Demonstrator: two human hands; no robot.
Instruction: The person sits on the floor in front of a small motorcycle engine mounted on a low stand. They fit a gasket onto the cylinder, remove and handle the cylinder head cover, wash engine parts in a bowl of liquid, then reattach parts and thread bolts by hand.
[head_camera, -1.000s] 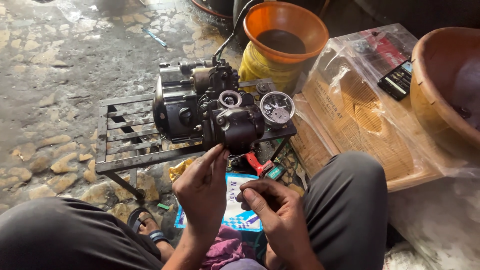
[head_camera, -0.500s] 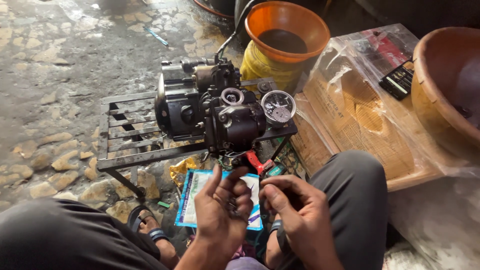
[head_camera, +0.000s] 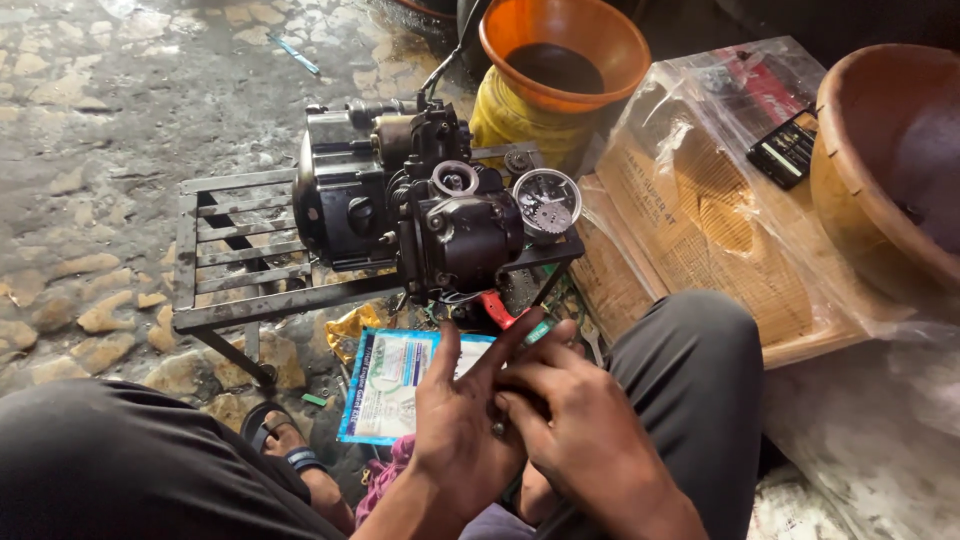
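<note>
My left hand (head_camera: 455, 425) is raised over my lap with its fingers spread and pointing up to the right. My right hand (head_camera: 585, 435) presses against it from the right, fingertips curled into the left palm. A small dark part (head_camera: 497, 427) shows where the two hands meet, pinched by the right fingers. Just beyond the hands, a black motorcycle engine (head_camera: 440, 215) with a round open cover (head_camera: 546, 203) sits on a low metal grid stand (head_camera: 235, 265).
A blue-edged printed card (head_camera: 385, 385) and a red-handled tool (head_camera: 497, 310) lie on the ground under the stand. An orange funnel (head_camera: 565, 50) rests on a yellow can. At the right are a plastic-wrapped cardboard box (head_camera: 700, 210) and a brown bowl (head_camera: 880, 150). My sandalled foot (head_camera: 290, 455) rests at lower left.
My left hand has come back from the engine's underside to my lap and joined the right hand. The view has shifted slightly.
</note>
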